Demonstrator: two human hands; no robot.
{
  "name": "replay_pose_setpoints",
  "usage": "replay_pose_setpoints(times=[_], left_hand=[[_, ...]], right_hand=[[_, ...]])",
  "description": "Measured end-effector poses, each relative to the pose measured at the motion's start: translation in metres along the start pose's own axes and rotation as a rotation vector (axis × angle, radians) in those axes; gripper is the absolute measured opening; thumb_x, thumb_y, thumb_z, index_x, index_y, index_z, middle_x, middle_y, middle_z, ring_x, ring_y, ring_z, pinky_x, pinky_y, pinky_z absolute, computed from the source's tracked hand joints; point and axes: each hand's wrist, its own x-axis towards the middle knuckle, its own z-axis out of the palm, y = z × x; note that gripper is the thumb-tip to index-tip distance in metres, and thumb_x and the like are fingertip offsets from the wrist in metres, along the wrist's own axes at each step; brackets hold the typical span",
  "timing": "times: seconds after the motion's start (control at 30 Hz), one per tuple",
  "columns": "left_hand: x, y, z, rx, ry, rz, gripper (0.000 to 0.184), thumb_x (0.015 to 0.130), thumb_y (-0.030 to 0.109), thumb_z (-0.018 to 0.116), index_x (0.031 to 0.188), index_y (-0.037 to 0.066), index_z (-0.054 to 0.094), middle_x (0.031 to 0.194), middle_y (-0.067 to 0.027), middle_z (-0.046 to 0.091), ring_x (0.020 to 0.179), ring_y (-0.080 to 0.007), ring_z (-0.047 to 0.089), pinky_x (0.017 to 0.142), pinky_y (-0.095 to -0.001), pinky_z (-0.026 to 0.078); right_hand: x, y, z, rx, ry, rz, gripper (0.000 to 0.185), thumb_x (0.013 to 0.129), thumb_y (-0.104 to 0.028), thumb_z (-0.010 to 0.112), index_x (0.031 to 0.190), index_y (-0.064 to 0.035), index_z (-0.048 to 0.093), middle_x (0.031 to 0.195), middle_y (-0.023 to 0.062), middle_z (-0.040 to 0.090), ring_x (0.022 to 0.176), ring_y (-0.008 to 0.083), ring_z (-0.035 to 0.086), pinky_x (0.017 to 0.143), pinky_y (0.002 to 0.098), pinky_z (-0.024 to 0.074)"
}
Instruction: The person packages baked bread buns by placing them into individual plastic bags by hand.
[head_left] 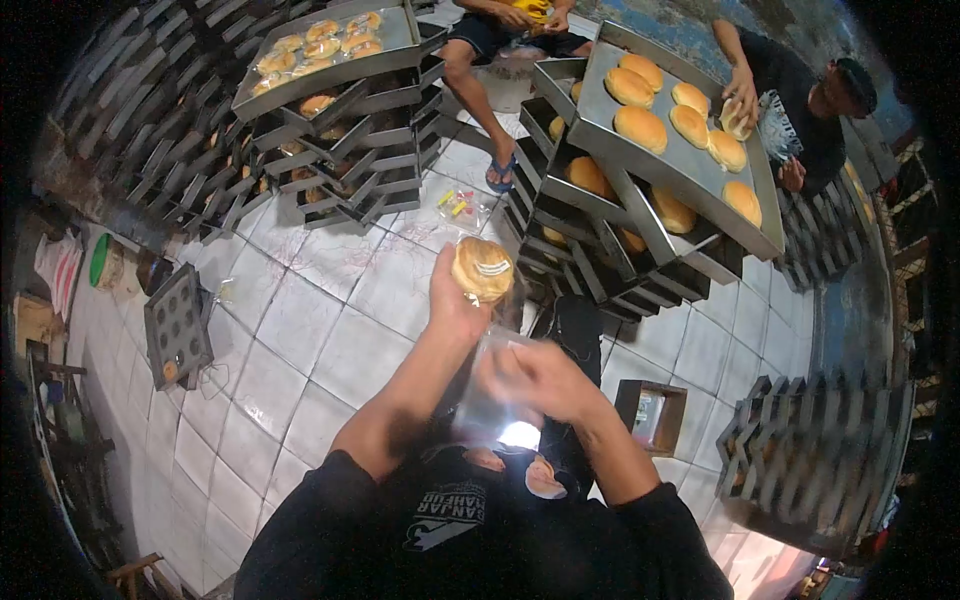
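My left hand (455, 305) is raised in front of me, its fingers closed around a round golden bun (483, 268). The bun sits in a clear plastic wrapper with white printing on it. Lower down, my right hand (550, 382) is curled over clear plastic bags (485, 412) at my lap. Its fingers are smeared by motion, so whether they grip a bag does not show. Just ahead on the right, a metal tray (650, 165) of unwrapped buns tops a crisscross stack of trays.
At upper left, another stack carries a tray (392, 48) of wrapped buns. One person sits ahead; another person (800, 110) handles a bun at the right-hand tray. On the tiles lie a small plastic packet (462, 208), a dark mould pan (178, 325) and an open box (651, 417).
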Motion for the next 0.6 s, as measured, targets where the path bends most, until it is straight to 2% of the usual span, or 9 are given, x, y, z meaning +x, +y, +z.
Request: replay_pose_setpoints(times=[0.1, 0.13, 0.2, 0.23, 0.33, 0.37, 0.47, 0.5, 0.6], left_hand=[[-0.010, 0.019, -0.007, 0.010, -0.046, 0.021, 0.062, 0.107, 0.056, 0.035, 0.136, 0.006, 0.055, 0.135, -0.0173, 0.062, 0.123, -0.0316, 0.061, 0.104, -0.0474, 0.050], [-0.030, 0.024, 0.009, 0.014, -0.059, -0.040, 0.063, 0.107, 0.057, 0.034, 0.137, 0.006, 0.054, 0.136, -0.0179, 0.061, 0.124, -0.0317, 0.060, 0.104, -0.0476, 0.050], [-0.071, 0.024, 0.025, 0.022, -0.074, -0.167, 0.065, 0.108, 0.059, 0.032, 0.139, 0.006, 0.052, 0.138, -0.0190, 0.060, 0.126, -0.0318, 0.059, 0.104, -0.0480, 0.050], [-0.074, 0.015, 0.014, 0.008, -0.290, -0.273, 0.064, 0.108, 0.059, 0.032, 0.137, 0.006, 0.053, 0.140, -0.0184, 0.058, 0.130, -0.0304, 0.056, 0.108, -0.0453, 0.047], [-0.061, 0.020, -0.014, 0.543, -0.175, -0.044, 0.060, 0.111, 0.051, 0.035, 0.145, 0.003, 0.047, 0.141, -0.0171, 0.059, 0.133, -0.0271, 0.054, 0.113, -0.0403, 0.042], [-0.043, 0.013, -0.023, 0.639, -0.058, 0.256, 0.057, 0.111, 0.044, 0.041, 0.147, 0.001, 0.048, 0.136, -0.0144, 0.063, 0.127, -0.0230, 0.059, 0.112, -0.0359, 0.042], [-0.041, 0.015, -0.029, 0.732, -0.248, 0.111, 0.055, 0.111, 0.043, 0.044, 0.144, 0.000, 0.056, 0.131, -0.0133, 0.067, 0.122, -0.0215, 0.062, 0.108, -0.0346, 0.045], [-0.055, 0.014, -0.007, 0.768, -0.123, 0.212, 0.045, 0.110, 0.034, 0.050, 0.127, -0.003, 0.068, 0.121, -0.0108, 0.071, 0.113, -0.0199, 0.066, 0.102, -0.0329, 0.049], [-0.044, 0.011, -0.016, 1.079, -0.208, 0.734, 0.029, 0.107, 0.021, 0.055, 0.109, -0.001, 0.073, 0.107, -0.0065, 0.071, 0.100, -0.0155, 0.065, 0.090, -0.0299, 0.051]], right_hand=[[-0.034, -0.032, -0.018, 0.133, -0.279, -0.100, 0.028, 0.090, -0.013, 0.077, 0.080, -0.0069, 0.051, 0.088, 0.0057, 0.063, 0.078, 0.0173, 0.062, 0.074, 0.0343, 0.0508], [-0.026, -0.011, -0.016, 0.181, 0.037, 0.246, 0.027, 0.085, -0.013, 0.081, 0.094, -0.0032, 0.057, 0.102, 0.0129, 0.065, 0.087, 0.0261, 0.067, 0.083, 0.0381, 0.0536], [-0.005, -0.008, -0.016, -0.888, 0.602, -0.318, 0.040, 0.080, -0.009, 0.082, 0.112, -0.0003, 0.059, 0.115, 0.0183, 0.063, 0.099, 0.0336, 0.067, 0.088, 0.0403, 0.0550], [-0.006, -0.006, -0.013, -0.707, 0.561, -0.381, 0.050, 0.077, -0.008, 0.082, 0.121, 0.0006, 0.060, 0.122, 0.0193, 0.061, 0.109, 0.0364, 0.064, 0.088, 0.0393, 0.0552], [-0.005, -0.001, -0.006, -0.715, 0.471, -0.404, 0.024, 0.088, -0.008, 0.076, 0.107, 0.0026, 0.066, 0.105, 0.0146, 0.067, 0.090, 0.0250, 0.069, 0.078, 0.0329, 0.0565], [0.002, 0.012, -0.012, -0.529, 0.550, -0.260, 0.019, 0.092, -0.010, 0.073, 0.106, 0.0028, 0.066, 0.098, 0.0119, 0.067, 0.084, 0.0206, 0.068, 0.074, 0.0314, 0.0555], [0.026, 0.047, -0.030, -0.155, 0.651, 0.047, 0.018, 0.101, -0.015, 0.065, 0.103, 0.0031, 0.067, 0.083, 0.0050, 0.066, 0.071, 0.0101, 0.063, 0.064, 0.0277, 0.0521], [0.028, 0.046, -0.033, -0.156, 0.642, 0.072, 0.020, 0.103, -0.017, 0.063, 0.103, 0.0033, 0.067, 0.080, 0.0033, 0.065, 0.069, 0.0082, 0.060, 0.062, 0.0271, 0.0507], [0.025, 0.044, -0.031, -0.187, 0.626, 0.017, 0.023, 0.104, -0.019, 0.063, 0.096, 0.0032, 0.067, 0.073, 0.0009, 0.060, 0.062, 0.0063, 0.054, 0.056, 0.0253, 0.0438]])
